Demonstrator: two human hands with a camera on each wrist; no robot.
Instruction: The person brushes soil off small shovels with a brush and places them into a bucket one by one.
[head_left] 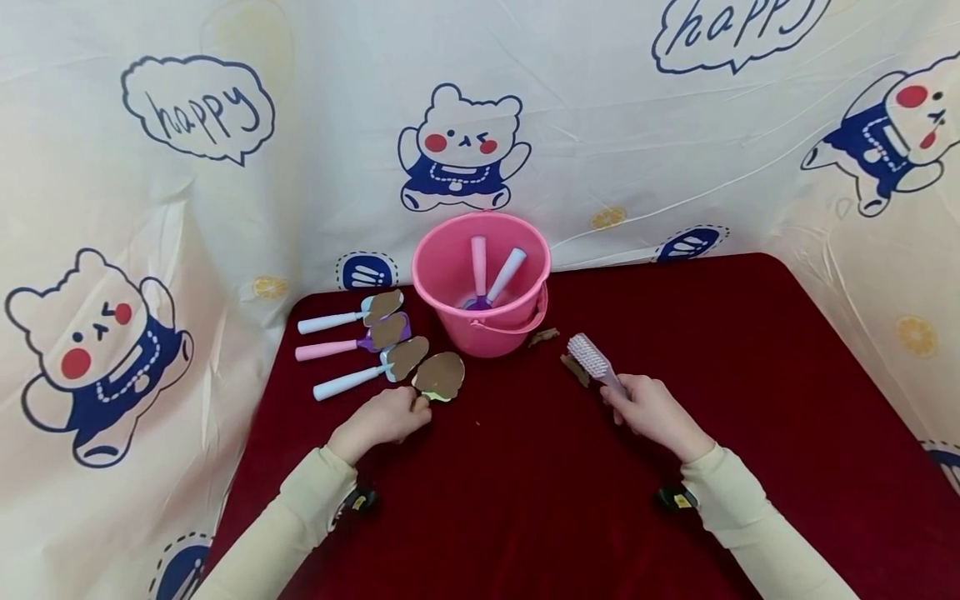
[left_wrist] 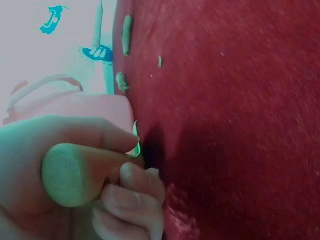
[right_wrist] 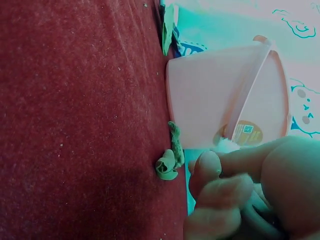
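My left hand [head_left: 386,417] grips the short wooden handle [left_wrist: 70,175] of a small toy shovel [head_left: 440,374]. Its rounded blade is covered in a brown layer, with a green edge showing. To its left lie more toy shovels [head_left: 405,358] with brown-coated blades and blue or pink handles. My right hand [head_left: 656,412] holds a pale scrubbing brush [head_left: 590,357] by its handle, bristles visible in the head view. Brown clay-like scraps [head_left: 575,369] lie beside the brush head, and another scrap [head_left: 544,336] is near the bucket. In the right wrist view the fingers hide most of the brush.
A pink bucket [head_left: 483,337] stands at the back of the dark red cloth-covered table [head_left: 517,492], its handle hanging down in front. Inside lean two tools with a pink handle [head_left: 479,265] and a blue handle [head_left: 507,273]. A white printed curtain [head_left: 585,125] surrounds the table's back and sides.
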